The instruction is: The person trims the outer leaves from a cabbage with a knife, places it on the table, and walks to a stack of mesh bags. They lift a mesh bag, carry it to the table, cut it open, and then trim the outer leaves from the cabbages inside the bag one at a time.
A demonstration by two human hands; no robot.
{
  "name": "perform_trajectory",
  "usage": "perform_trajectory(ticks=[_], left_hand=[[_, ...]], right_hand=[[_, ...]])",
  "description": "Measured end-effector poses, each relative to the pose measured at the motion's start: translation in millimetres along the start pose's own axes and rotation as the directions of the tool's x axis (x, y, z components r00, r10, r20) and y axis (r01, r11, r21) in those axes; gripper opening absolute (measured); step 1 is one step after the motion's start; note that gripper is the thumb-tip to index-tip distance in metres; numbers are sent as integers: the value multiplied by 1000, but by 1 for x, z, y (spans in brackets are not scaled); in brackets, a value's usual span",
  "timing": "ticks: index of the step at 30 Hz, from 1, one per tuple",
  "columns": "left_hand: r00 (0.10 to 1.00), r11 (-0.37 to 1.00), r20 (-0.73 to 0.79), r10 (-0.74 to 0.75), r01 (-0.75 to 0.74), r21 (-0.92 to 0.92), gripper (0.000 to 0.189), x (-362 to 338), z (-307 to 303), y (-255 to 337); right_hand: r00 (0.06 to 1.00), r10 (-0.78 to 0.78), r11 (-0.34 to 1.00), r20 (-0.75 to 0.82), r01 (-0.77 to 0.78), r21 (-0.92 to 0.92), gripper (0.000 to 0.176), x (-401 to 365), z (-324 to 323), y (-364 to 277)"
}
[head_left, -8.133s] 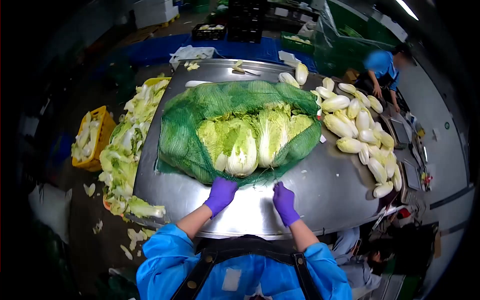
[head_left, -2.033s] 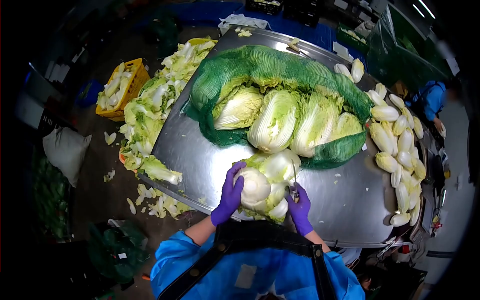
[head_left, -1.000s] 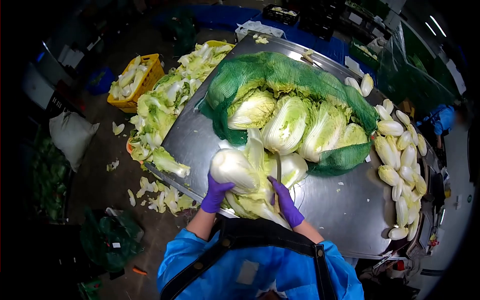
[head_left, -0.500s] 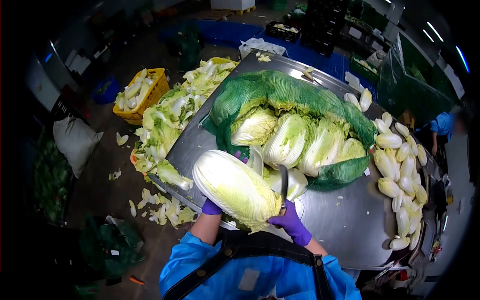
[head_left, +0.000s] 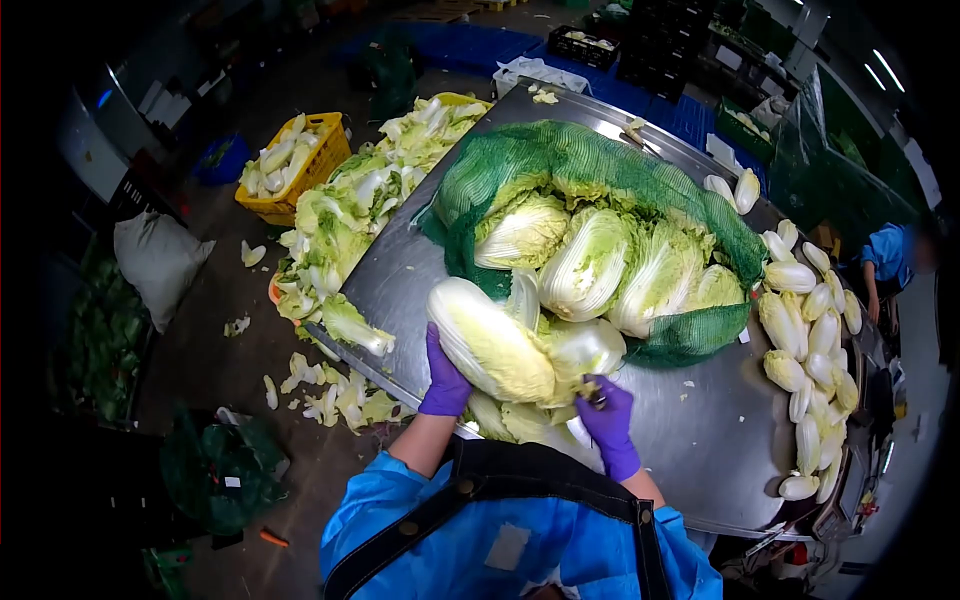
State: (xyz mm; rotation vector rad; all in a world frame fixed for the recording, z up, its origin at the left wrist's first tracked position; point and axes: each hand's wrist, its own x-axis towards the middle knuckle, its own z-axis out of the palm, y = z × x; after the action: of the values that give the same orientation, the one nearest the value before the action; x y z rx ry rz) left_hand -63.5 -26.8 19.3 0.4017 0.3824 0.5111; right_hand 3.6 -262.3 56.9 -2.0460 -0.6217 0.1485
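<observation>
Pale cabbage (head_left: 490,340) is held in the lower middle of the frame, slanted, stem end to upper left, leafy tip to lower right. It is cupped from its left underside by the left hand (head_left: 447,382); most of those fingers are hidden, so grip firmness cannot be told. The right hand (head_left: 610,420) is curled round a dark handle (head_left: 598,396), probably a knife's, just beside the leafy tip; the blade cannot be made out.

Main risk: a slip. Smooth leaves are supported by only 1 hand from the side, so the head could be rolled or dropped if the cupping is loosened. If a blade is indeed carried there, the left fingers could be nicked, since they are masked by the head, or sound leaf could be gouged by a bad angle.

Loose leaves (head_left: 525,425) are bunched below, near the table's (head_left: 690,460) near edge; they could be pushed to the floor (head_left: 225,330) by an elbow, where scraps (head_left: 350,400) are seen at lower left.

At upper middle, at least 4 cabbages (head_left: 590,265) are exposed in the open green mesh bag (head_left: 600,150); the front 1 could be knocked out by the lifted stem end. The mesh could also be snagged by a blade.
</observation>
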Motion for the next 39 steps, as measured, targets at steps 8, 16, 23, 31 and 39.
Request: perform_trajectory(ticks=[8, 16, 23, 31, 39], left_hand=[[895, 954, 404, -189, 266, -141, 98, -2, -3, 9], [793, 877, 517, -322, 44, 478, 114, -6, 8, 7], [691, 696, 515, -508, -23, 717, 111, -24, 23, 10], [624, 685, 518, -585, 38, 728, 111, -29, 31, 12], [513, 668, 535, -672, 108, 736, 108, -33, 53, 8]], right_hand=[[998, 48, 998, -43, -46, 48, 59, 34, -30, -20], [911, -117, 934, 396, -35, 356, 86, 50, -5, -69], [841, -112, 962, 529, -41, 269, 84, 35, -22, -63], [919, -173, 983, 355, 138, 123, 82, 21, -27, -70], [871, -213, 957, 442, 278, -87, 63, 35, -37, -74]])
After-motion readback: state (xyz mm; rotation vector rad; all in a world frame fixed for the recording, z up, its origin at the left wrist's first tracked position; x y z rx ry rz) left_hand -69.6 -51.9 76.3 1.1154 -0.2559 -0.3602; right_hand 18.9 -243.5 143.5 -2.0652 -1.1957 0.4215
